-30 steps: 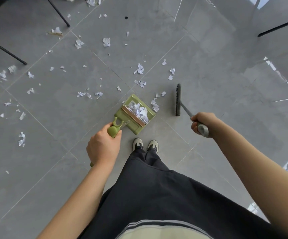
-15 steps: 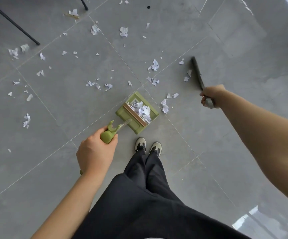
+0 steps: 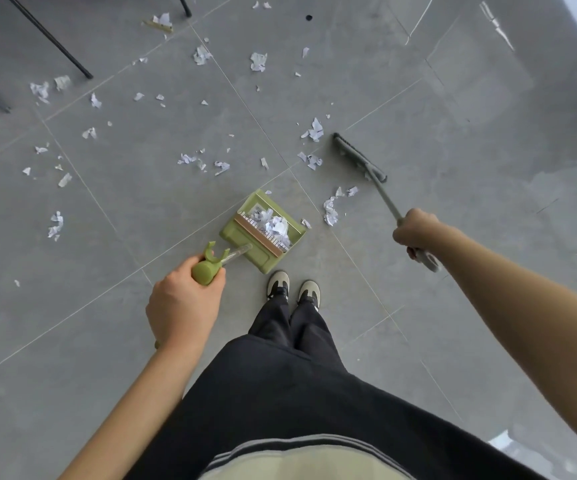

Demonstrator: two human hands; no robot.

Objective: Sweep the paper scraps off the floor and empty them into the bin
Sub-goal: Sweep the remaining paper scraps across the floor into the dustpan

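Green dustpan mouth faces up-right toward slanted broom head.

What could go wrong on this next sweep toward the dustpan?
The dustpan already holds a heap of scraps; a hard stroke could knock some back out. The broom head sits beyond only the nearest scraps, so pieces further left would likely be missed. The left hand grips just the handle's end, so the pan might shift.
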